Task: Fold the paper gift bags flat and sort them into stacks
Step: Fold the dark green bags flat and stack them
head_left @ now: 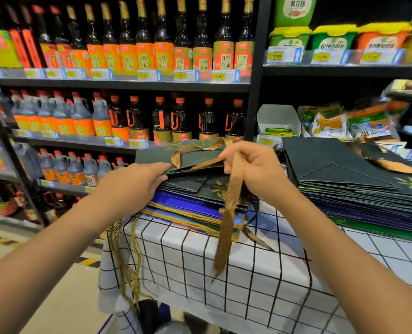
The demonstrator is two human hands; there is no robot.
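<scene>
A dark green paper gift bag [192, 156] with gold print lies folded on top of the left stack [188, 203] of green, blue and gold-edged bags. My left hand [137, 182] grips the top bags at their near left edge, thumb over and fingers under. My right hand [250, 167] pinches the bag's gold ribbon handle [231, 208], which hangs down over the stack's front. A second, taller stack [349, 186] of flat dark green and purple bags sits to the right, with a gold ribbon on top.
Both stacks rest on a table with a white cloth with a black grid [248, 266]. Gold cord handles [125, 259] dangle off its left corner. Black shelves of sauce bottles [132, 116] and snack packets [344, 121] stand close behind. An aisle floor lies to the left.
</scene>
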